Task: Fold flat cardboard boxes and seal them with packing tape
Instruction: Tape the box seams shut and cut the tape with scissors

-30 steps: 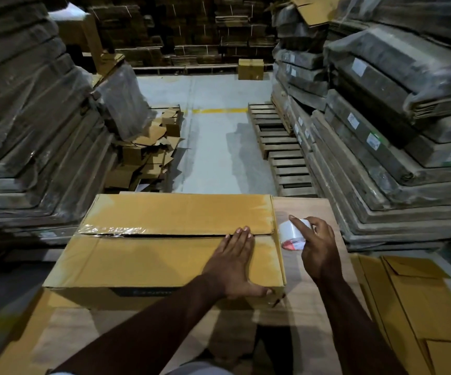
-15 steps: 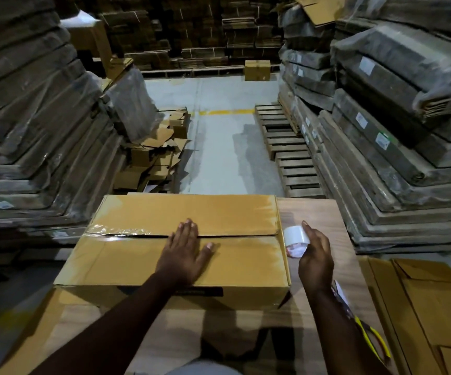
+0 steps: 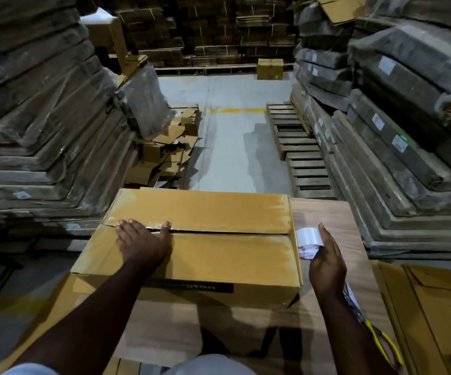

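A folded brown cardboard box stands on the wooden table, its two top flaps closed along a centre seam. Clear tape covers the seam's left part. My left hand lies flat with straight fingers on the left part of the seam, pressing the tape down. My right hand holds a roll of clear packing tape just off the box's right edge, level with the seam. The hand hides the roll's right side.
Flat cardboard sheets lie at the right of the table, with yellow-handled scissors beside my right forearm. Tall wrapped stacks of flat cardboard rise on both sides. Wooden pallets and loose boxes sit on the floor beyond.
My left hand has slid leftward along the box's seam, from its right end to its left part. My right hand has kept the tape roll at the box's right edge.
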A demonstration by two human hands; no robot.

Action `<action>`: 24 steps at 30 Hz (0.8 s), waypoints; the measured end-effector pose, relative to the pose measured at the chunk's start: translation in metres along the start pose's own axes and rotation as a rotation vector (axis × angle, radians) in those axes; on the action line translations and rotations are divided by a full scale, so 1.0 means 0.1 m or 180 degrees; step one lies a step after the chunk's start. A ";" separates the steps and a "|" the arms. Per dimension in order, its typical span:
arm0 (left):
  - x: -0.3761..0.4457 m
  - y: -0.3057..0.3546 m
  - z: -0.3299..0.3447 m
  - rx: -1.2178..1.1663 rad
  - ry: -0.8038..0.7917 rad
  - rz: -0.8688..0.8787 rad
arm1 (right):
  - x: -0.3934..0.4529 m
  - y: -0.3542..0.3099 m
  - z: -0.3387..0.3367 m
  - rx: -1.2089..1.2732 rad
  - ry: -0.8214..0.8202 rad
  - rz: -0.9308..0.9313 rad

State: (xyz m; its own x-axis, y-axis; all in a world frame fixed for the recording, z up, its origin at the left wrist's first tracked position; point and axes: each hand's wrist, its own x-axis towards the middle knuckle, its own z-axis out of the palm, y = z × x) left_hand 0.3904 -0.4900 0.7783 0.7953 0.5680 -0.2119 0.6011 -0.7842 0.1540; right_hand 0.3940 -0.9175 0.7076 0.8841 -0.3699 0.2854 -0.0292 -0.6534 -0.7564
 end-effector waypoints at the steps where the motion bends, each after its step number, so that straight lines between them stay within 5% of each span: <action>1: -0.02 0.06 0.00 -0.0018 -0.0051 -0.0007 | -0.02 -0.01 0.01 0.0071 0.0026 -0.0005; 7: -0.36 0.28 0.18 0.0119 -0.0215 0.0552 | -0.09 -0.06 0.06 0.0346 0.0118 0.0120; 16: -0.07 -0.52 -0.04 0.0596 0.0328 0.0526 | -0.08 0.08 0.07 0.0344 0.0020 -0.0081; 24: 0.03 -0.69 -0.17 -0.0690 0.1413 0.0170 | -0.06 -0.03 0.07 0.0673 0.0030 0.0010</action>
State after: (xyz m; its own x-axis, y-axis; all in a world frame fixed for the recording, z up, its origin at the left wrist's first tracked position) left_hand 0.3527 -0.4298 0.7834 0.7540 0.6168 0.2259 0.5236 -0.7720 0.3605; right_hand 0.3918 -0.9085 0.7040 0.8798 -0.3785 0.2876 0.0675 -0.4994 -0.8637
